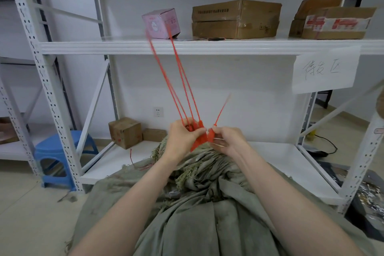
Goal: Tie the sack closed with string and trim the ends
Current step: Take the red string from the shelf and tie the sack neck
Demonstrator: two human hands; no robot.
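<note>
1. The sack (207, 203) is grey-green. It sits on the floor (31, 214), right in front of the front edge of the low shelf (280, 162).
2. The top of the sack is bunched into a neck, just under the 2 hands.
3. The left hand (182, 138) has its fingers curled round the red string (200, 140), right over the sack's neck.
4. The right hand (229, 140) pinches a short end of the same string between thumb and finger. That end pokes up and to the right.
5. The 2 hands are very close together, with a wad of string between them.
6. About 4 red strands run up from the left hand to a pink box (161, 23). This box sits near the left end of the middle shelf (207, 48), close to its front edge.
7. A big brown box (235, 18) sits mid-shelf, and a taped brown box (332, 22) sits near the right end.
8. A paper sign (326, 68) hangs from the front edge, near the right end.
9. A small brown box (124, 132) sits in the back left corner of the low shelf.
10. A blue stool (60, 156) stands on the floor, left of that shelf.
</note>
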